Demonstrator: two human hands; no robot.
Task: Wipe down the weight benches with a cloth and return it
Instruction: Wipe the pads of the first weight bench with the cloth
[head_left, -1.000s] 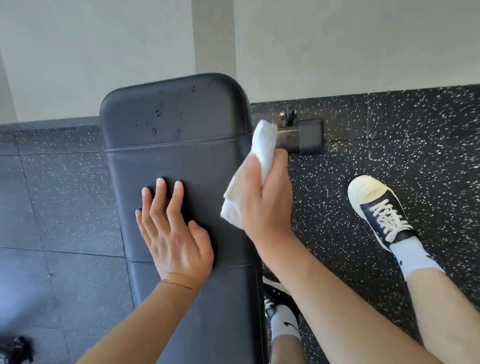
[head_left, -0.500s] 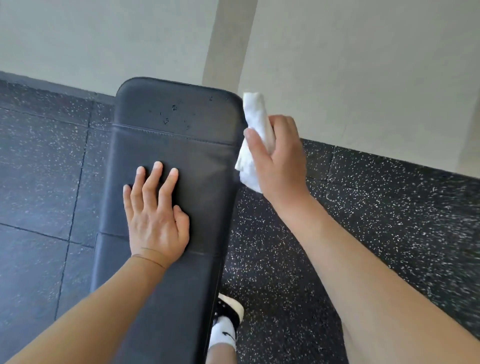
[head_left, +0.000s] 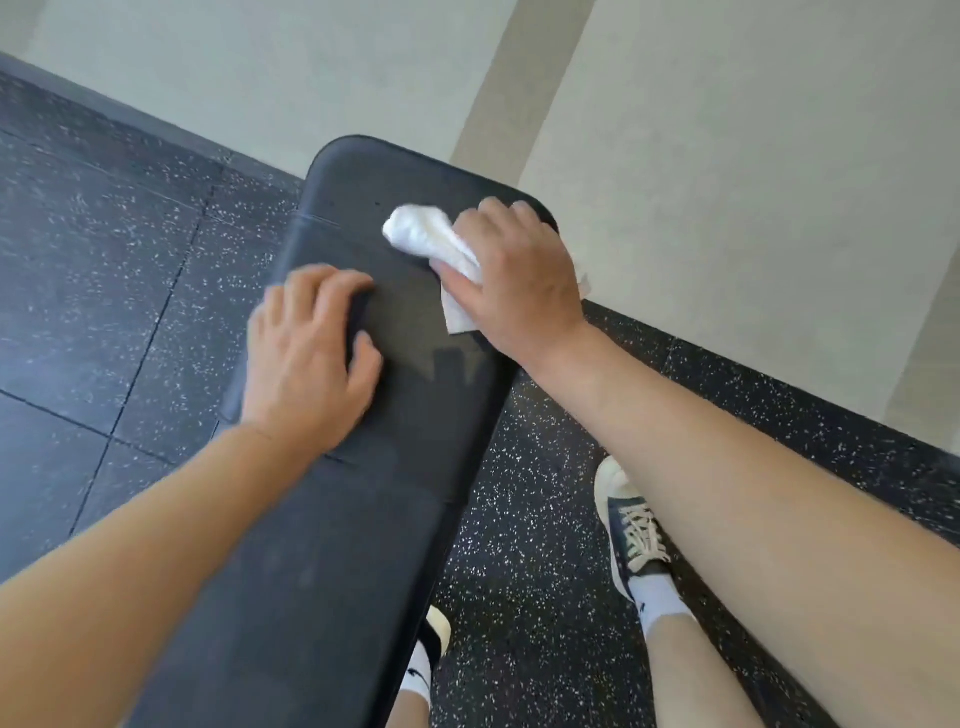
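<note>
Long black padded weight bench (head_left: 363, 519) with matte, leather-like vinyl, rounded corners and a stitched seam across its far end, running away toward a pale smooth wall (head_left: 727, 156). Crumpled white cloth (head_left: 426, 239), soft and rumpled, bunched into a rounded wad at its far tip and flattening to a thin creased flap nearer the wrist, pressed onto the far end of the tabletop just past the seam. Right hand (head_left: 519, 280) palm-down on top of that cloth, fingers (head_left: 493, 213) curled together over the wad and pinning it to the vinyl, thumb tucked along the cloth's near edge. Left hand (head_left: 306, 358) on the left edge of the same pad, nearer than the cloth and apart from it, fingers (head_left: 311, 286) bent and held close together, hooked on the padded rim, thumb resting on the top surface. Black rubber floor (head_left: 571, 545) flecked with white speckles, laid in square tiles with thin seams. Dark canvas sneaker with white laces and cream rubber toe (head_left: 631, 525) on the floor right of the bench, white ribbed sock above it; part of a second shoe (head_left: 436, 631) just beside the bench's right edge, mostly hidden.
</note>
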